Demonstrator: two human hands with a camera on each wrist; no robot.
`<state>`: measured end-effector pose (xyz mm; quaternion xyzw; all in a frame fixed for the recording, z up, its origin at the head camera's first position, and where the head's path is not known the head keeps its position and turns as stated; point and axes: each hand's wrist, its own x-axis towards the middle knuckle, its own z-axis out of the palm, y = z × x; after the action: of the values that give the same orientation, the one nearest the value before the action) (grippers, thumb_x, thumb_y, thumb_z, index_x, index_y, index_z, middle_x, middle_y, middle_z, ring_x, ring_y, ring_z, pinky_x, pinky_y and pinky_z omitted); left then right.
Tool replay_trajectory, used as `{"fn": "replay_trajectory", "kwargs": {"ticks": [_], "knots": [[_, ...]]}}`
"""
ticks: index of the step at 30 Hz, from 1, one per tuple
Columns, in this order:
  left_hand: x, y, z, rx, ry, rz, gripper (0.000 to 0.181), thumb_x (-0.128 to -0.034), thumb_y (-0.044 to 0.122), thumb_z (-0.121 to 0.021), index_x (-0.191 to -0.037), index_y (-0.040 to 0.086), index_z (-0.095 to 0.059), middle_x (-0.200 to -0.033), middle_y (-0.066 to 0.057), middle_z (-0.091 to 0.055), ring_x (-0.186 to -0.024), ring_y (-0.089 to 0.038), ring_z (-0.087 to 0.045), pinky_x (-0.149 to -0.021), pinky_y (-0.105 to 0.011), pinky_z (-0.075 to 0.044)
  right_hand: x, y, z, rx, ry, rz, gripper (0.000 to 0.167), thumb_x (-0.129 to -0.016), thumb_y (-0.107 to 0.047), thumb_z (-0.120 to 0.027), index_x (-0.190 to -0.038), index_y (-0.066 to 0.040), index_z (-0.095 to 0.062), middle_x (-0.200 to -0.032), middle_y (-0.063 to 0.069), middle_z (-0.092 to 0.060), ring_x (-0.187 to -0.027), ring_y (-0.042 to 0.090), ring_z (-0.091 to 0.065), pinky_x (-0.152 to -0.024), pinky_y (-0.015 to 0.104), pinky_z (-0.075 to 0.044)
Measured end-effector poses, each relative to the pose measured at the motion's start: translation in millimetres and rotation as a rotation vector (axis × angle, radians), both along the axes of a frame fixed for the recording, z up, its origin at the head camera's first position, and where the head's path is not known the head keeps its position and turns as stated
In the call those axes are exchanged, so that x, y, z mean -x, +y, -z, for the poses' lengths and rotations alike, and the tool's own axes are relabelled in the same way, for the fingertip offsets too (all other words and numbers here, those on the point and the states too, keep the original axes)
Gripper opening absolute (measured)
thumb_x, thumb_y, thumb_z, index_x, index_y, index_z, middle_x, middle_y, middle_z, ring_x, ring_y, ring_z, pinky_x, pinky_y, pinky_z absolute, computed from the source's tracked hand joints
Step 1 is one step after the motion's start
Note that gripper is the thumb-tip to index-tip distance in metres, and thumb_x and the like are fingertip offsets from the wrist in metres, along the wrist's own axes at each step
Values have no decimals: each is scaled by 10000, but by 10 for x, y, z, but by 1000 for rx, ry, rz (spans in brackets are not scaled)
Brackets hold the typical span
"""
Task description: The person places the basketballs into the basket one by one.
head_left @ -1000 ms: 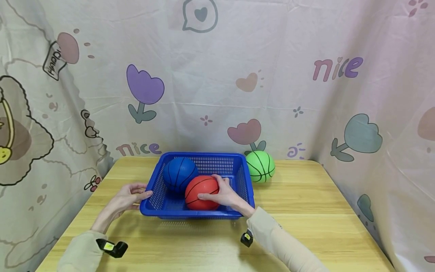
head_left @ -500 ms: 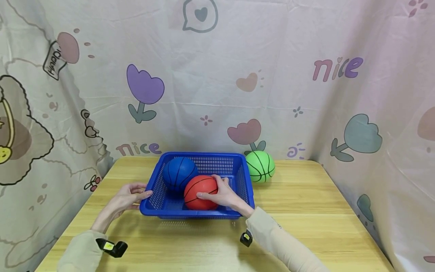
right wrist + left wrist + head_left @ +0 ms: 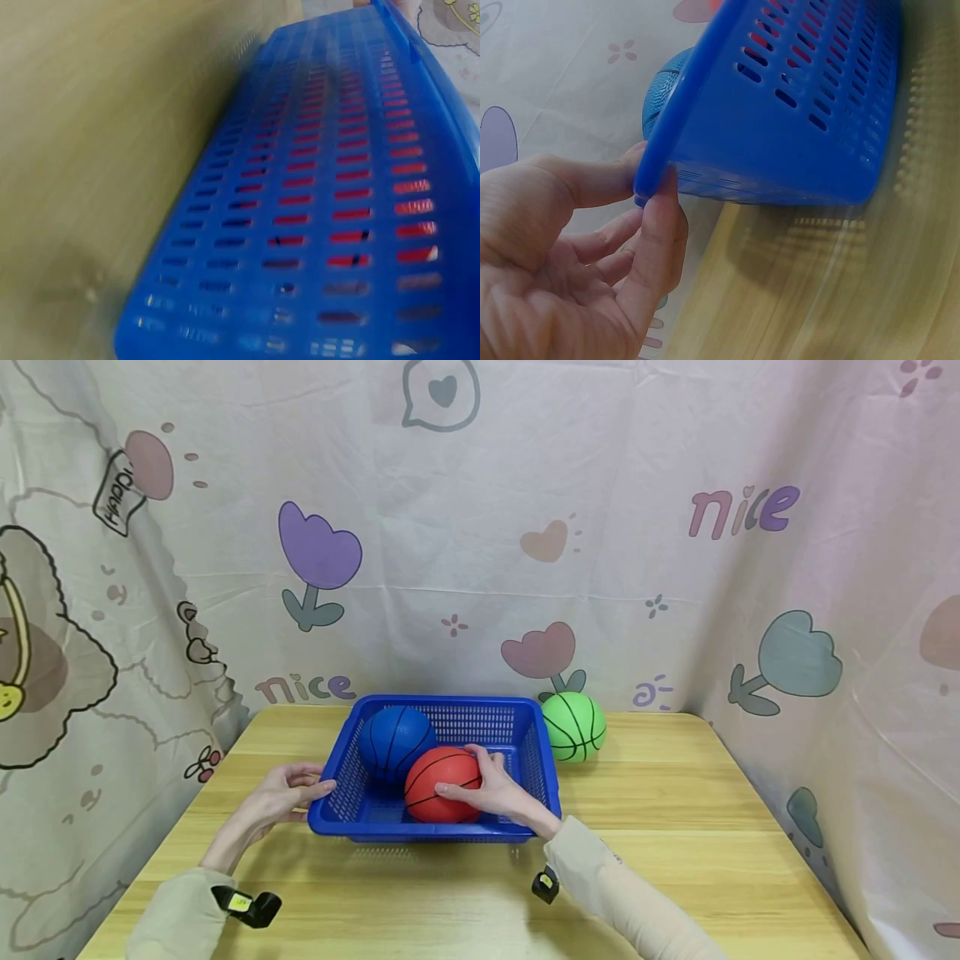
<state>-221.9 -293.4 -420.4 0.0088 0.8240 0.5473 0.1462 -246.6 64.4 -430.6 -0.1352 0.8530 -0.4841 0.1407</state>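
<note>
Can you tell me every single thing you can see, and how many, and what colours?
Basket: one, blue, on the table
Blue ball: one, blue with black lines, inside the basket, back left
Red ball: one, red with black lines, inside the basket, nearer the front
Green ball: one, green with black lines, on the table beside the basket's right side
Table: one, light wood colour, under everything
Cloth: at least one, pale with printed pictures, behind the table
Wrist cameras: two, black with yellow labels, one by each sleeve
Sleeves: two, beige, on the arms
Left hand: one, pinching the basket's rim
Right hand: one, holding the red ball
</note>
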Motion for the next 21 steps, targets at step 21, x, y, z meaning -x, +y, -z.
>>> {"fn": "replay_trajectory", "kwargs": {"ticks": [21], "knots": [[-12, 12, -10, 16, 2, -21, 674, -1002, 263, -632, -1448, -149, -340, -1254, -233, -596, -898, -101, -674, -762, -343, -618, 48, 87, -22, -55, 16, -63, 836, -806, -486, -806, -1490, -273, -374, -1345, 176, -408, -1254, 349, -488, -984, 526, -525]]}}
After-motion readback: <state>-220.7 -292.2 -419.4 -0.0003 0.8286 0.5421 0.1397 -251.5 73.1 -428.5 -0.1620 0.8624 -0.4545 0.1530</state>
